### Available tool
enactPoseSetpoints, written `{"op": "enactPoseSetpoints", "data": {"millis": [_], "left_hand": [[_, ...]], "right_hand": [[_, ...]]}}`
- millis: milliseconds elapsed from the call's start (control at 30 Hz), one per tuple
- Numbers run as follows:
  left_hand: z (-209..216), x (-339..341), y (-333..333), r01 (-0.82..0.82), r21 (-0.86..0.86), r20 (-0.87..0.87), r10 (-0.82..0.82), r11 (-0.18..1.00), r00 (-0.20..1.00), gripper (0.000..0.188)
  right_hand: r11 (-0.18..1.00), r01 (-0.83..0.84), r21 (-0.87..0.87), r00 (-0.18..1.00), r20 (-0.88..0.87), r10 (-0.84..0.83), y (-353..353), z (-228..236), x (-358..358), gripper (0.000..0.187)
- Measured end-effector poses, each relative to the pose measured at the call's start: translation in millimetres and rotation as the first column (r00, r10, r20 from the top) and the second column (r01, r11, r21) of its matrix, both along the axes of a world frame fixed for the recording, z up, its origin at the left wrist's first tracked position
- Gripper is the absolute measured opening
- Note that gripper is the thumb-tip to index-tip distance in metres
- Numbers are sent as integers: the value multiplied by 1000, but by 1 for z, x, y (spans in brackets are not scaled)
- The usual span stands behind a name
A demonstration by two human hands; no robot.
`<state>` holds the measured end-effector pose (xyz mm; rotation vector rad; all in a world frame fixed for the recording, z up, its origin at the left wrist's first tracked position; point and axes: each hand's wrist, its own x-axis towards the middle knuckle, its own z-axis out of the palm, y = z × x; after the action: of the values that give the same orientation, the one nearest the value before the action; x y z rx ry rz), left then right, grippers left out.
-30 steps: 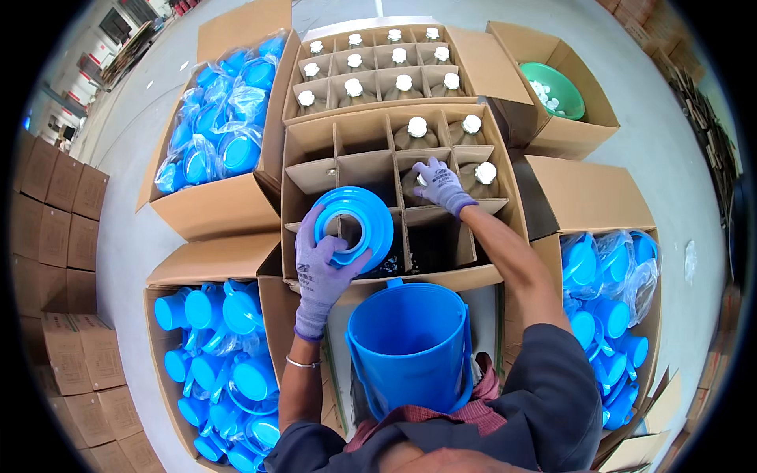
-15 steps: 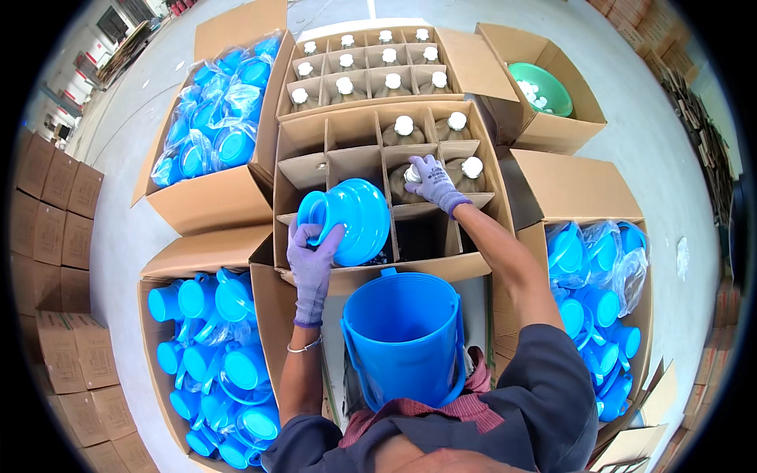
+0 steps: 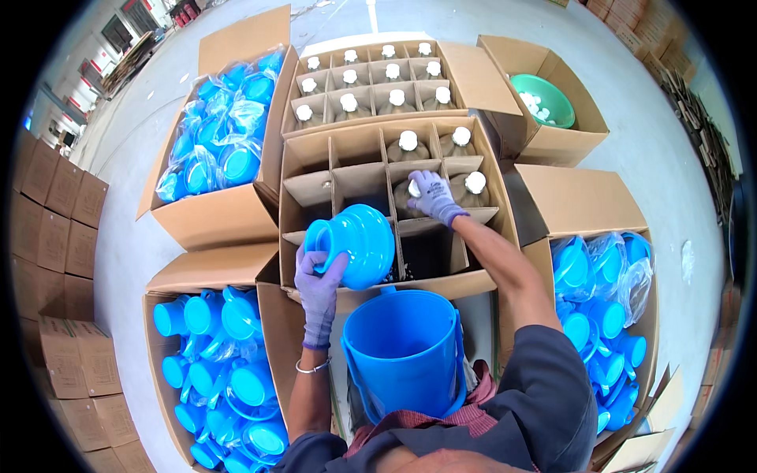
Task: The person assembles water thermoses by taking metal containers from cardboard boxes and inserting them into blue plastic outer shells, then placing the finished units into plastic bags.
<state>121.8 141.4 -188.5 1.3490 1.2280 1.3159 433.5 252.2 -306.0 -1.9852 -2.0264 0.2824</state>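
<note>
My left hand (image 3: 317, 298) grips the narrower end of a blue plastic funnel-shaped piece (image 3: 361, 246), tilted over the near left cells of a divided carton (image 3: 465, 282). My right hand (image 3: 438, 199) has its fingers closed round the white cap (image 3: 414, 189) of a bottle in that carton; the hand hides part of the cap and bottle. Both hands wear light purple gloves. Three other capped bottles stand around it, one of them this right-hand bottle (image 3: 473, 191). Directly in front of my body stands a blue bucket (image 3: 402, 378), its inside visible from above.
Behind is another divided carton (image 3: 371, 122) of capped bottles. Blue mugs fill cartons at the near left (image 3: 272, 339) and near right (image 3: 650, 315); bagged blue ware fills one at the far left (image 3: 205, 217). A green basin (image 3: 556, 102) with white caps sits in the far right carton.
The whole view has shifted, so the cartons appear lower. My left hand and the blue piece have come slightly nearer to me. My right hand stays at the same bottle's cap.
</note>
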Motion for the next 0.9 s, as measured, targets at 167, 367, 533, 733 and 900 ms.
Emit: {"op": "enactPoseSetpoints", "data": {"millis": [167,367,533,733,900], "left_hand": [[-26,-29,7,-84,-89,117,94,993,989,21],[-1,-14,19,-29,-82,227,47,996,973,18],[15,12,29,55,-30,175,-49,998,983,17],[64,60,75,204,142,455,-247,969,856,20],[135,129,105,341,299,611,-453,891,649,44]], "right_hand": [[928,-168,332,965,-138,224,-24,130,19,58],[941,-93,326,965,-205,167,-87,307,40,61],[955,-91,281,974,-176,145,-104,321,48,68],[792,-115,599,985,-36,170,-102,290,57,93],[859,139,493,781,-588,211,-98,256,41,106]]}}
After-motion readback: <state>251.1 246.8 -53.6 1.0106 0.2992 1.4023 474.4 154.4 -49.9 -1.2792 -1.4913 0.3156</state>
